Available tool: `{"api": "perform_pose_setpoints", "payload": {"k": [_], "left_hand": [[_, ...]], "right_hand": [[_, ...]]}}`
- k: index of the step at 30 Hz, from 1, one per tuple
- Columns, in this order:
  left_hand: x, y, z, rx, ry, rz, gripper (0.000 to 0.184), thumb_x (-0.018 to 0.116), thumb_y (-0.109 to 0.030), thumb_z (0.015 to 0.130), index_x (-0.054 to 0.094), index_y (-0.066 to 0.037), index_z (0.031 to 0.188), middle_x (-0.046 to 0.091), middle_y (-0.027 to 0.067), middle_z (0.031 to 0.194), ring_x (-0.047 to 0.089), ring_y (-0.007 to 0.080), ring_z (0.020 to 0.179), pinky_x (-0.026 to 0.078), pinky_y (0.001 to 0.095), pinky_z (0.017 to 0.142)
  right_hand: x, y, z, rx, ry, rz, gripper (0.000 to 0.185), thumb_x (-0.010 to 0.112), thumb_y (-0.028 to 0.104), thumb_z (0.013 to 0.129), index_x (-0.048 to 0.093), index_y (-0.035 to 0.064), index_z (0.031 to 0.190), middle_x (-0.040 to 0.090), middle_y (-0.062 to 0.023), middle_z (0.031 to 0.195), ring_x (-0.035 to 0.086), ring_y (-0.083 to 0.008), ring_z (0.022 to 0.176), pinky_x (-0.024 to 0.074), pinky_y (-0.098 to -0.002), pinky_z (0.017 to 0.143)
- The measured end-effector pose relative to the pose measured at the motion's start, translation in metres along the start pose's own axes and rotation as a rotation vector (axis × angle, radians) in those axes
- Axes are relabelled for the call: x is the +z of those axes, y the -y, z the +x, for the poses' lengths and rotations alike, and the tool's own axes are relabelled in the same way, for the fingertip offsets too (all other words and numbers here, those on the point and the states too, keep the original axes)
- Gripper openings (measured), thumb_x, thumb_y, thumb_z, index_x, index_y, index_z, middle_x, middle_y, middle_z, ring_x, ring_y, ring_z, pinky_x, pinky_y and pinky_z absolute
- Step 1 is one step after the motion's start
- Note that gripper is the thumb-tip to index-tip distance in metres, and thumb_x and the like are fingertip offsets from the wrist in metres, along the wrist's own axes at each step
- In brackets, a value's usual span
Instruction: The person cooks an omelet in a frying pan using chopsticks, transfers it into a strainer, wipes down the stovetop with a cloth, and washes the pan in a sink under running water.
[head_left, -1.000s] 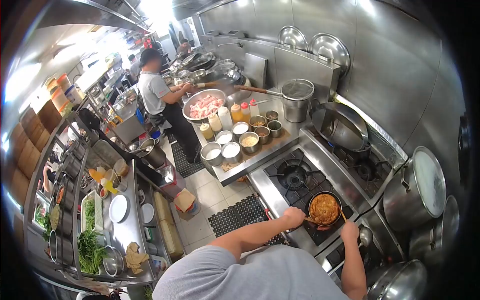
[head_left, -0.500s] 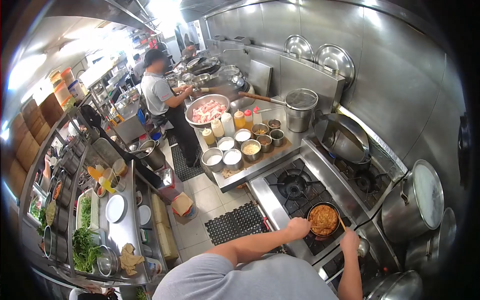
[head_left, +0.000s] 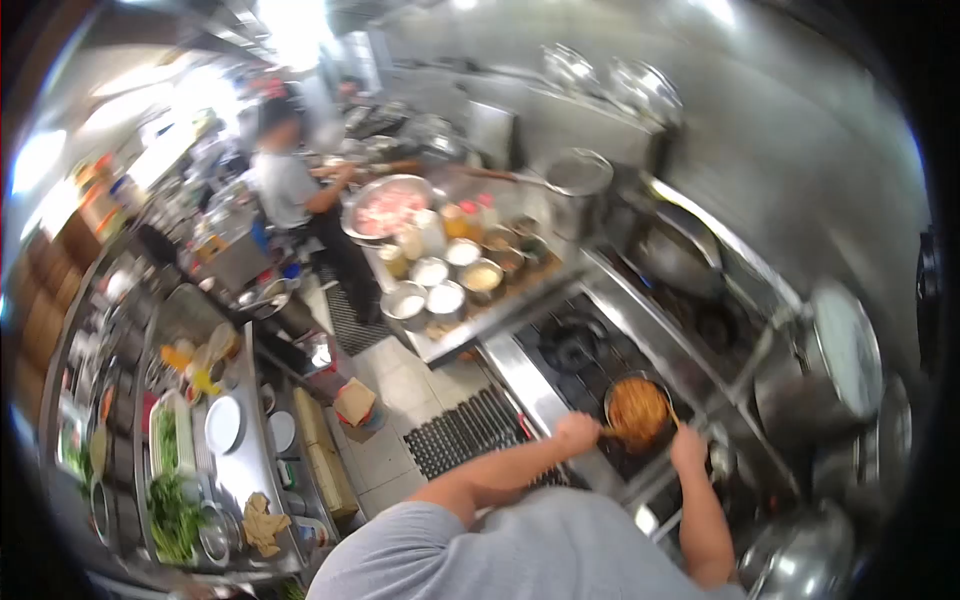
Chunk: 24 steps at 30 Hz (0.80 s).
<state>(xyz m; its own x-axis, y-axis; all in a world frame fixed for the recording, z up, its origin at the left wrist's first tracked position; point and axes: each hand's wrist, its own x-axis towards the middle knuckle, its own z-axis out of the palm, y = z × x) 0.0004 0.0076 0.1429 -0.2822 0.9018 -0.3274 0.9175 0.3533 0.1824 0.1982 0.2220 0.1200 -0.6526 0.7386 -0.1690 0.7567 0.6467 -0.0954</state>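
We hold our left hand (head_left: 577,434) closed around the short brown handle (head_left: 609,433) of a round, dark-rimmed pan (head_left: 607,402), which sits on the black iron grates (head_left: 572,345) of a steel stove, at the end nearest us. Inside the pan lies a rounded mass of orange-brown food (head_left: 640,408), its surface smeared by blur, so we cannot tell its exact texture. Our right hand (head_left: 688,449) is closed on a thin, straight, yellow-brown utensil (head_left: 673,414) that slants to the pan's right edge; blur hides how its tip meets the food.

Beyond the stove, a smooth steel surface (head_left: 460,335) carries cylindrical metal tubs (head_left: 407,321), several with white contents, and soft-sided squeeze bottles (head_left: 431,232) with tapered nozzles. Behind them, a wide, shallow metal bowl (head_left: 349,222) holds a heap of pale pink, uneven pieces (head_left: 392,210). To the right, we see a deep, curved, dark metal wok (head_left: 672,258) over the rear burner, and a large cylindrical steel pot (head_left: 800,392) nearby.
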Motion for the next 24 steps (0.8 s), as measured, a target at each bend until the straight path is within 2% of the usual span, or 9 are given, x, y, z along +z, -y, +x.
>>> {"api": "perform_pose_setpoints", "payload": {"k": [3, 4, 5, 9, 14, 16, 18, 21, 24], "left_hand": [[0.007, 0.014, 0.016, -0.071, 0.042, 0.080, 0.024, 0.054, -0.021, 0.086, 0.074, -0.014, 0.099, 0.072, 0.0094, 0.098, 0.071, 0.0279, 0.090, 0.057, 0.0416, 0.074], [0.038, 0.035, 0.032, -0.008, -0.091, 0.068, 0.025, 0.052, -0.020, 0.087, 0.073, -0.014, 0.101, 0.072, 0.0104, 0.096, 0.071, 0.0280, 0.089, 0.056, 0.0424, 0.071], [0.023, 0.036, 0.031, -0.041, 0.016, 0.094, 0.025, 0.051, -0.019, 0.088, 0.072, -0.012, 0.097, 0.072, 0.0115, 0.091, 0.071, 0.0281, 0.086, 0.056, 0.0421, 0.070], [-0.036, 0.018, -0.005, -0.025, -0.047, 0.149, 0.023, 0.049, -0.017, 0.090, 0.070, -0.010, 0.091, 0.071, 0.0135, 0.085, 0.071, 0.0297, 0.081, 0.056, 0.0421, 0.068], [-0.027, 0.001, -0.002, 0.024, -0.219, -0.058, 0.020, 0.052, -0.016, 0.087, 0.068, -0.004, 0.087, 0.070, 0.0154, 0.082, 0.070, 0.0313, 0.076, 0.056, 0.0416, 0.066], [0.001, -0.005, 0.015, 0.120, -0.201, -0.086, 0.021, 0.053, -0.017, 0.085, 0.069, -0.005, 0.091, 0.071, 0.0177, 0.090, 0.070, 0.0319, 0.083, 0.056, 0.0434, 0.071], [0.042, -0.004, 0.040, -0.030, -0.085, -0.112, 0.026, 0.052, -0.017, 0.084, 0.071, -0.008, 0.100, 0.071, 0.0186, 0.093, 0.070, 0.0330, 0.088, 0.056, 0.0458, 0.076], [0.028, -0.005, 0.020, -0.027, -0.024, -0.059, 0.033, 0.051, -0.018, 0.088, 0.064, -0.014, 0.119, 0.071, 0.0129, 0.095, 0.070, 0.0306, 0.090, 0.056, 0.0436, 0.074], [0.015, 0.005, 0.009, -0.053, 0.050, -0.081, 0.033, 0.049, -0.018, 0.090, 0.063, -0.015, 0.120, 0.070, 0.0127, 0.097, 0.070, 0.0308, 0.090, 0.056, 0.0439, 0.074]], "right_hand": [[-0.002, -0.007, -0.010, -0.028, -0.068, -0.031, 0.019, 0.051, 0.014, 0.088, 0.063, 0.0049, 0.098, 0.067, -0.0147, 0.088, 0.065, -0.0345, 0.086, 0.0526, -0.0462, 0.074], [0.004, -0.014, -0.009, -0.078, -0.018, -0.105, 0.019, 0.051, 0.015, 0.087, 0.067, 0.0057, 0.090, 0.068, -0.0152, 0.088, 0.067, -0.0342, 0.084, 0.0536, -0.0453, 0.073], [-0.017, -0.004, -0.022, -0.024, -0.062, -0.052, 0.020, 0.051, 0.013, 0.086, 0.069, 0.0057, 0.083, 0.069, -0.0165, 0.087, 0.068, -0.0345, 0.082, 0.0543, -0.0460, 0.071], [-0.052, -0.004, -0.040, 0.013, 0.123, -0.084, 0.023, 0.049, 0.013, 0.086, 0.069, 0.0022, 0.088, 0.070, -0.0188, 0.094, 0.068, -0.0354, 0.086, 0.0546, -0.0472, 0.072], [-0.060, 0.008, -0.038, 0.075, -0.067, 0.048, 0.022, 0.048, 0.013, 0.087, 0.066, 0.0031, 0.095, 0.069, -0.0193, 0.094, 0.067, -0.0376, 0.088, 0.0534, -0.0488, 0.075], [-0.048, 0.019, -0.022, 0.078, -0.110, 0.106, 0.022, 0.050, 0.012, 0.085, 0.064, 0.0046, 0.101, 0.068, -0.0197, 0.093, 0.066, -0.0381, 0.089, 0.0532, -0.0492, 0.076], [-0.032, 0.022, -0.009, 0.057, -0.096, 0.109, 0.024, 0.050, 0.011, 0.087, 0.061, 0.0058, 0.107, 0.067, -0.0202, 0.092, 0.065, -0.0390, 0.089, 0.0529, -0.0500, 0.076], [-0.006, 0.015, -0.003, 0.069, -0.051, 0.022, 0.027, 0.053, 0.008, 0.088, 0.058, 0.0035, 0.114, 0.066, -0.0198, 0.097, 0.064, -0.0382, 0.094, 0.0522, -0.0490, 0.081], [-0.008, 0.017, -0.009, 0.107, 0.093, -0.049, 0.030, 0.056, 0.007, 0.087, 0.058, 0.0004, 0.117, 0.067, -0.0210, 0.098, 0.065, -0.0371, 0.091, 0.0538, -0.0447, 0.079]]}}
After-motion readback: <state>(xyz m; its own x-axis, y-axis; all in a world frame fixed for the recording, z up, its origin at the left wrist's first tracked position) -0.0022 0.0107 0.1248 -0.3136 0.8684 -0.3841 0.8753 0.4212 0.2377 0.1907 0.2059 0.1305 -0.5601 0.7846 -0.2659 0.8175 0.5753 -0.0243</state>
